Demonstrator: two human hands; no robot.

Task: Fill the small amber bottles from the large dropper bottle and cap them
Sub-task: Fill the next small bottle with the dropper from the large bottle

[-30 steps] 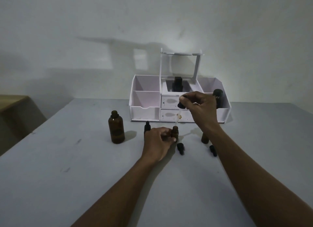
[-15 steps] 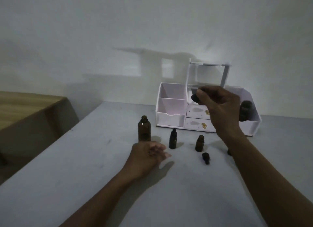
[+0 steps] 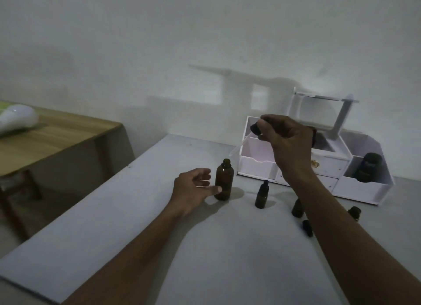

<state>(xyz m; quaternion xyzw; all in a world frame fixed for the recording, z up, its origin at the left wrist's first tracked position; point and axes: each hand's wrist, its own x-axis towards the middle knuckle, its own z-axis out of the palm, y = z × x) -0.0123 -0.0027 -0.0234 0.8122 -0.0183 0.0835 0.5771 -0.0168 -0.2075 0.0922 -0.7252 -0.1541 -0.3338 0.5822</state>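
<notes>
- Right hand (image 3: 289, 140): raised over table (image 3: 227, 259), thumb and fingers pinch black bulb of dropper (image 3: 256, 128). Glass pipette slants toward 8 o'clock, tip near open mouth of large amber bottle (image 3: 224, 181).
- Left hand (image 3: 193, 188): at 9 o'clock of large bottle, fingers loosely spread, holds nothing. Thumb tip at bottle's side; contact unclear.
- Capped small bottle (image 3: 262, 195): upright, at 3 o'clock of large bottle.
- Uncapped small bottle (image 3: 297, 208): further toward 3 o'clock, partly behind right forearm.
- Loose cap (image 3: 307, 227): at its 5 o'clock.
- White organizer (image 3: 362, 186): at 12 o'clock of small bottles.
</notes>
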